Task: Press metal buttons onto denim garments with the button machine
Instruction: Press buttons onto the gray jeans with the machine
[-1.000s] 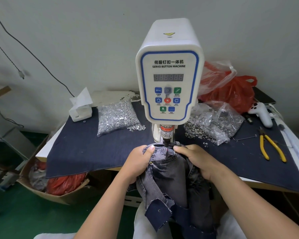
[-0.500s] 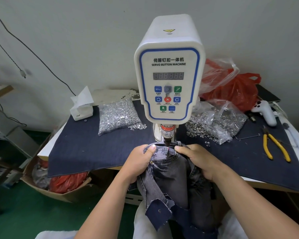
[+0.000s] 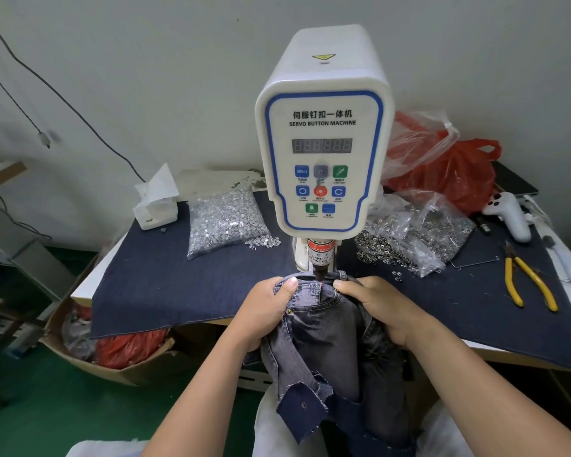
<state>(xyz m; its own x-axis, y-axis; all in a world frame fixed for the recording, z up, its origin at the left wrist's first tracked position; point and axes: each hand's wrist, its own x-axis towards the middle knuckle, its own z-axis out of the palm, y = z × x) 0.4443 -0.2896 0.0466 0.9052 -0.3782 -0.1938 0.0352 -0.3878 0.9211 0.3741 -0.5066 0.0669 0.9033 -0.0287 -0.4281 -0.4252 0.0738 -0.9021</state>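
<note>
A white servo button machine [image 3: 323, 133] stands at the middle of the table, its black press head [image 3: 319, 268] down on the waistband of a grey-blue denim garment [image 3: 323, 331]. My left hand [image 3: 264, 311] grips the waistband left of the head, thumb on top. On the other side of the head, my right hand [image 3: 379, 308] grips the same band. The rest of the garment hangs over the table's front edge toward my lap. Whatever lies under the press head is hidden.
A bag of silver buttons [image 3: 225, 222] lies left of the machine and a bag of dark metal parts [image 3: 416, 239] lies right. Yellow pliers [image 3: 528, 282], a white handheld device [image 3: 508, 216] and red plastic bags [image 3: 449, 173] are at the right. A tissue box [image 3: 155, 209] sits far left.
Both hands keep their grip on the waistband under the press head. Only the camera view has shifted slightly.
</note>
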